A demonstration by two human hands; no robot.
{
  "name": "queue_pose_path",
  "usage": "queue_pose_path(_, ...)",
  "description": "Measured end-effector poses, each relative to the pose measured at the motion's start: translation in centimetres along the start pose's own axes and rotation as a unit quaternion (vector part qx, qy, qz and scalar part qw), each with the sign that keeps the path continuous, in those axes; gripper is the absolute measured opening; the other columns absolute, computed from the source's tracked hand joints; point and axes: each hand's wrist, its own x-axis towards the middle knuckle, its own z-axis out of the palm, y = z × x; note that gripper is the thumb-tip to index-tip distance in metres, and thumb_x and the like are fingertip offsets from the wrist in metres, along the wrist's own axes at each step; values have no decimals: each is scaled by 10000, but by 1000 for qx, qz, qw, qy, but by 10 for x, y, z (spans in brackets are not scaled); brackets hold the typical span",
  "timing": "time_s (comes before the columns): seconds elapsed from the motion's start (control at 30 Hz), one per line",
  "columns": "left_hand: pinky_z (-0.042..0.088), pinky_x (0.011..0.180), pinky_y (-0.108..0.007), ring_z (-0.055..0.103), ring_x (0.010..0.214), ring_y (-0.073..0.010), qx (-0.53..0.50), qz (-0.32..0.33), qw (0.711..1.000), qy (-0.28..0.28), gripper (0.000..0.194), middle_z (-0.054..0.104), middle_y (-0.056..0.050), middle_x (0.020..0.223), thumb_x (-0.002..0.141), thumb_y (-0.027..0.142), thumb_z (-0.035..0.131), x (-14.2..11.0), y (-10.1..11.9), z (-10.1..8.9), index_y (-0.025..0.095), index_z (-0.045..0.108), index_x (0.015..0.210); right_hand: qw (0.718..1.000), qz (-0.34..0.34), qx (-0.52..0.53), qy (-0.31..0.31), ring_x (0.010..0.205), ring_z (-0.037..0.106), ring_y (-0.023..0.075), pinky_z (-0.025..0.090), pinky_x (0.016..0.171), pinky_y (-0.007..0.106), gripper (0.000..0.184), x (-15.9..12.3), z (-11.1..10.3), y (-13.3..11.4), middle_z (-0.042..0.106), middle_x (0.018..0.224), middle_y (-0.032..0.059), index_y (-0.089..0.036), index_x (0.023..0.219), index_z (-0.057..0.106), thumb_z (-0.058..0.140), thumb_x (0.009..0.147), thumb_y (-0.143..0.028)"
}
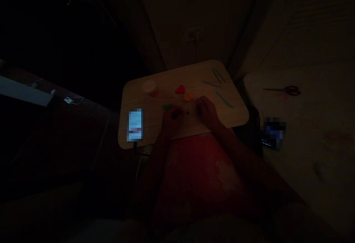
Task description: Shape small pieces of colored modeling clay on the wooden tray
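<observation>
The scene is very dim. My left hand (169, 120) is curled around a dark lump (176, 114), which looks like modelling clay. A tiny dark bit (188, 112) lies on the small wooden table (149, 125) between my hands. My right hand (206, 110) rests at the table's near side with its fingers bent together; what they hold, if anything, is hidden. Just beyond my hands are an orange lump (189, 96) and a red lump (180, 89). A green lump (166, 107) sits beside my left fingers.
Several thin green strips (224, 99) lie at the table's right. A lidded tub (150, 88) stands at the back left, and a lit phone (135, 125) with a cable lies at the front left. Scissors (291, 90) rest on a pale surface to the right.
</observation>
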Motion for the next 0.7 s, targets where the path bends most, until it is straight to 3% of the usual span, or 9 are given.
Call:
queue_pose_path(0.1, 535, 748, -272, 658, 800, -163, 0, 2, 1000, -3, 39, 725, -16, 857, 809, 201, 679, 0, 0, 0, 190, 680, 847, 1000, 25, 5, 5, 606, 542, 155, 425, 589, 300, 326, 0, 0, -3, 614, 724, 17, -214, 865, 639, 479, 995, -467)
queue_pose_path(0.27, 539, 766, -275, 665, 811, -162, -3, 5, 1000, -1, 55, 729, -21, 877, 808, 195, 681, 1, -4, 0, 185, 684, 862, 998, 56, 31, -19, 477, 523, 133, 406, 507, 276, 373, -3, 0, -3, 579, 592, -20, -207, 976, 728, 453, 1009, -457)
queue_pose_path(0.37, 535, 749, -270, 664, 802, -162, -2, 4, 1000, 1, 60, 727, -17, 863, 805, 186, 680, 1, -7, 1, 185, 688, 865, 998, 48, 32, -19, 507, 555, 133, 435, 525, 272, 326, -3, 0, 1, 612, 622, -11, -212, 989, 751, 507, 985, -428)
queue_pose_path(0.57, 527, 718, -261, 658, 771, -154, -11, 15, 1000, -3, 53, 721, -13, 847, 815, 198, 686, 0, -4, 0, 187, 687, 867, 996, 50, 71, -8, 645, 666, 159, 523, 599, 292, 302, -2, 1, 6, 753, 883, 50, -223, 1099, 748, 558, 944, -400)
queue_pose_path(0.7, 534, 743, -266, 665, 800, -159, -12, 17, 1000, -2, 43, 724, -23, 873, 822, 199, 681, 0, -2, 0, 186, 682, 863, 995, 67, 63, -24, 661, 696, 176, 540, 621, 306, 278, -2, 1, 7, 775, 882, 57, -220, 1059, 753, 582, 924, -392)
